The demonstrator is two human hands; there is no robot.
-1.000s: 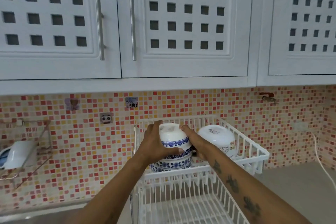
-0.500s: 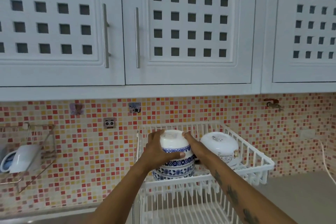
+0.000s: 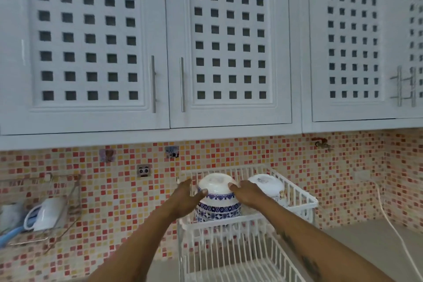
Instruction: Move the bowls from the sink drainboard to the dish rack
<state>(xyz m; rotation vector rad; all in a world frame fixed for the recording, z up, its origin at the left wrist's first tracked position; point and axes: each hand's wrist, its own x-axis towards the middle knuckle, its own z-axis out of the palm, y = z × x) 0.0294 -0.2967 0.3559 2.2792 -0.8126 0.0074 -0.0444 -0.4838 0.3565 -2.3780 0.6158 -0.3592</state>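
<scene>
Head view shows your left hand (image 3: 186,199) and right hand (image 3: 246,193), fingers spread, flanking the inverted blue-patterned bowl stack (image 3: 217,201) at lower centre, seated in the dish rack (image 3: 299,199). Check it sits steady, then release gently.

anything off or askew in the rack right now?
Nothing stands out. The blue-patterned bowls sit upside down in a stack in the upper tier of the dish rack, the white bowl inverted beside them. Left hand and right hand flank the stack. No visible chips or spills.
</scene>
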